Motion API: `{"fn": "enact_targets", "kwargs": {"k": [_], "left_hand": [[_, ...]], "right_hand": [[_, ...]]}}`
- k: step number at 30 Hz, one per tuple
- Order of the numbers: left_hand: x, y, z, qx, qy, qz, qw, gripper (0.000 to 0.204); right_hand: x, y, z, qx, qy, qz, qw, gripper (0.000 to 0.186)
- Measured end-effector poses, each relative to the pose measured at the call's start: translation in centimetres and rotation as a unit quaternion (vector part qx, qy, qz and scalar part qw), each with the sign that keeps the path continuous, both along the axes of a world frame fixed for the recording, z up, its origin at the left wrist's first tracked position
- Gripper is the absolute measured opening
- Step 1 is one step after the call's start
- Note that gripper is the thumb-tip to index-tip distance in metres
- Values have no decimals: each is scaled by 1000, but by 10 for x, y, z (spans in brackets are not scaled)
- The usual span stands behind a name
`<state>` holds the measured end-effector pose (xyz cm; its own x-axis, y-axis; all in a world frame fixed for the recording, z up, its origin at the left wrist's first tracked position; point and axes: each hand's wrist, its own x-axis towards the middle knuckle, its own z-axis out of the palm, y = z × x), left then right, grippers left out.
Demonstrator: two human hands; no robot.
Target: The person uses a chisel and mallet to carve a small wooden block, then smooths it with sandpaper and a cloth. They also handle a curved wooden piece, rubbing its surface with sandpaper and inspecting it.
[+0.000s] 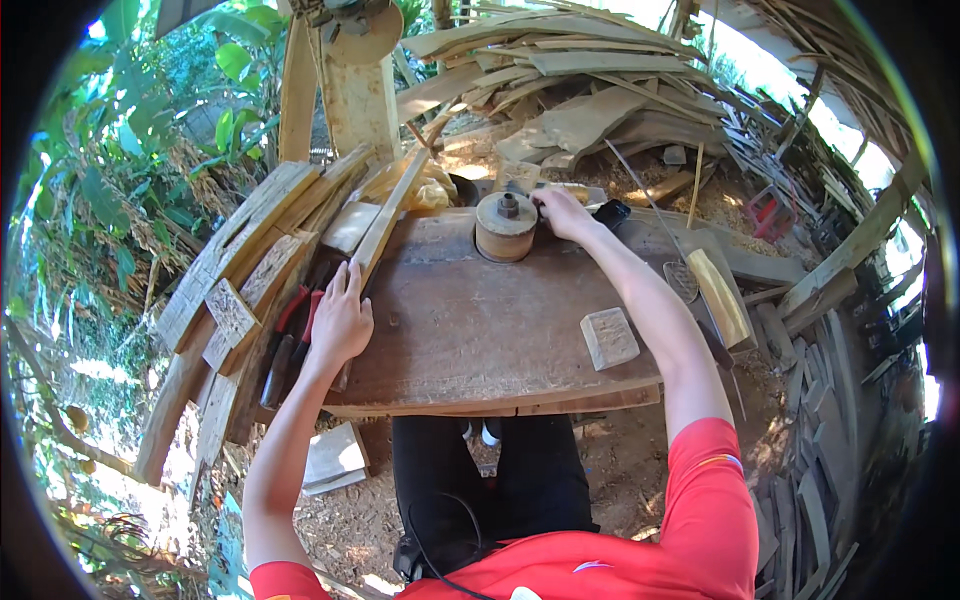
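Observation:
My left hand (342, 312) lies with fingers stretched out over the near end of a long wooden strip (392, 205), beside red-handled tools (292, 320) at the bench's left. My right hand (562, 212) has its fingers curled just right of a wooden cylinder (503, 235) with a metal shaft on top; what they hold, if anything, is hidden. The cylinder stands at the back of the worn wooden bench (470, 330). A black object (612, 215) lies right of that hand, and a small wooden block (608, 338) sits near the bench's front right.
Stacked boards (240, 275) line the left side. A wooden piece (718, 300) and a thin rod lie at the right. Piles of planks (600, 90) fill the back and right, with a red-and-grey object (768, 210) among them. Foliage is at left, boards (330, 460) below.

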<state>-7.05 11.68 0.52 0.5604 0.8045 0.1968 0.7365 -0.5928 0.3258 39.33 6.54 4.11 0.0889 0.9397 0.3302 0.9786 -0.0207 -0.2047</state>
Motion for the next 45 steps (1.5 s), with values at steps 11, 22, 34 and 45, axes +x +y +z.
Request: {"fn": "enact_targets", "kwargs": {"k": [11, 22, 34, 45], "left_hand": [[-30, 10, -14, 40, 25, 29, 998, 74], [-26, 1, -2, 21, 34, 24, 999, 72], [-30, 2, -1, 22, 36, 34, 999, 72], [-30, -2, 1, 18, 46, 43, 998, 73]], "right_hand": [[-31, -122, 20, -143, -32, 109, 983, 28], [54, -128, 12, -171, 16, -108, 979, 29], [102, -126, 48, -327, 74, -151, 930, 30], [83, -88, 69, -119, 179, 35, 976, 29]]}}
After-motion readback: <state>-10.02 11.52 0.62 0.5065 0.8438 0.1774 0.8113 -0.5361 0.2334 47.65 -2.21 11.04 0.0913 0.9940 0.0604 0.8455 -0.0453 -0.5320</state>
